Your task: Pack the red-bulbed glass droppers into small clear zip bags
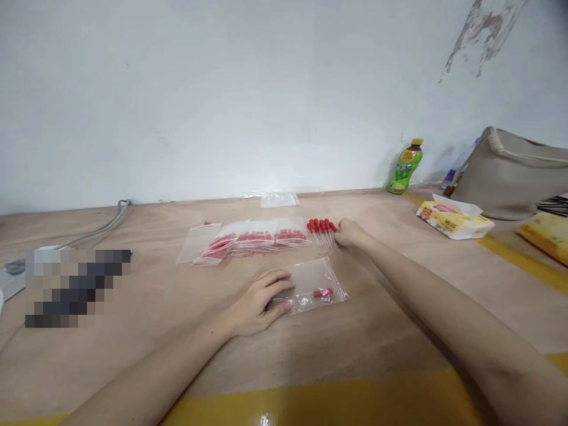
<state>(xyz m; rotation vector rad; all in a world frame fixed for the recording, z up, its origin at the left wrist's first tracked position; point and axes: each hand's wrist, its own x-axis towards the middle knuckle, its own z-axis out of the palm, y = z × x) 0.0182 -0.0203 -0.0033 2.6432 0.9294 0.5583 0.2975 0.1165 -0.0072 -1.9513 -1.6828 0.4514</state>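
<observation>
A clear zip-lock bag [306, 273] lies flat on the table, and one dropper with a red bulb [323, 292] is inside it. My left hand [261, 299] rests at the bag's left edge, thumb and fingers apart, fingertips touching the plastic. Farther back, several loose droppers [316, 226] with red bulbs and thin clear tubes lie side by side. At the right end of this row, my right hand [349, 232] has its fingers closed at a dropper; the fingertips are partly hidden. Left of the row, filled bags of red-bulbed droppers [255, 236] overlap one another.
An empty-looking clear bag [279, 200] lies by the wall. A green drink bottle [405, 167], a yellow tissue pack [457, 220] and a grey bag [510, 171] stand to the right. A grey cable [100, 226] and a blurred dark object [84, 290] are at left.
</observation>
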